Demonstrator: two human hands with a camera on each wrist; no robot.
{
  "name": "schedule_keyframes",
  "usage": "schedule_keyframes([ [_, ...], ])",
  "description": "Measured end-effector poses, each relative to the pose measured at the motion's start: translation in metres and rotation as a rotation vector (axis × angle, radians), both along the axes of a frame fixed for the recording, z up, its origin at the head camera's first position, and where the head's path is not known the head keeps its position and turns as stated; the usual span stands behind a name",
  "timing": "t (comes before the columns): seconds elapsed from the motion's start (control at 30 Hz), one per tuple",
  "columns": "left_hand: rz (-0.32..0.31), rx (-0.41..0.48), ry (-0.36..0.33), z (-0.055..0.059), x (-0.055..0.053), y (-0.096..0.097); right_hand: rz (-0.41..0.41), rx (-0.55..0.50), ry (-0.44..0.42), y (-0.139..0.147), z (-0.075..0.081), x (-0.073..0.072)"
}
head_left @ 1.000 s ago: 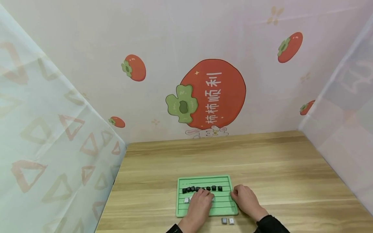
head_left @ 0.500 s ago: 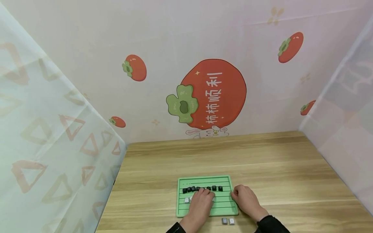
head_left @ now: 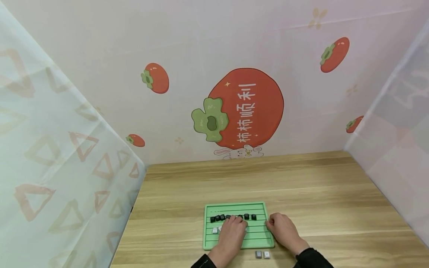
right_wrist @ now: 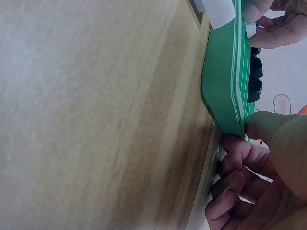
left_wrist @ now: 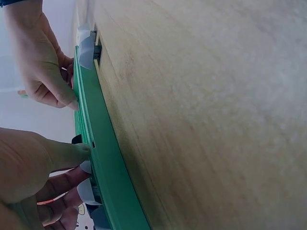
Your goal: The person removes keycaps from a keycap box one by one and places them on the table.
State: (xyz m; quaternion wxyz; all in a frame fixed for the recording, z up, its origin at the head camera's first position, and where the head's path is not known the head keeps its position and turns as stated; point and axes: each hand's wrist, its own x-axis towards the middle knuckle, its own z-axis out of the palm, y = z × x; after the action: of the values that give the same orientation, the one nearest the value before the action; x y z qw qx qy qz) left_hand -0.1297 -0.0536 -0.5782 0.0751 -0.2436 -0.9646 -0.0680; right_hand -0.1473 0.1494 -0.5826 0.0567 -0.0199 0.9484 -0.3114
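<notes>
A green ridged tray (head_left: 258, 242) lies on the table, with a row of black keycaps (head_left: 218, 217) across its upper part. Nearer the front is a second row of white keycaps (head_left: 215, 230), largely hidden under my left hand (head_left: 232, 232). In the right wrist view, the thumb and a finger of that hand pinch a white keycap (right_wrist: 251, 29) on the tray. My right hand (head_left: 284, 230) grips the tray's right edge, thumb on top and curled fingers against the side, as the right wrist view shows.
Just in front of the tray, a grey keycap (head_left: 258, 254) and a white keycap (head_left: 266, 255) sit side by side on the wooden table (head_left: 174, 193). A printed back wall (head_left: 181, 111) and cloth side walls (head_left: 67, 156) enclose the table.
</notes>
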Motion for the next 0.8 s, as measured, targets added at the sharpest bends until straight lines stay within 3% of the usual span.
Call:
schedule_keyframes([
  [0.8,-0.011,-0.015,0.023,0.0085,0.0031,0.0001,0.002,-0.007,0.008,-0.0006,0.0018,0.0007],
])
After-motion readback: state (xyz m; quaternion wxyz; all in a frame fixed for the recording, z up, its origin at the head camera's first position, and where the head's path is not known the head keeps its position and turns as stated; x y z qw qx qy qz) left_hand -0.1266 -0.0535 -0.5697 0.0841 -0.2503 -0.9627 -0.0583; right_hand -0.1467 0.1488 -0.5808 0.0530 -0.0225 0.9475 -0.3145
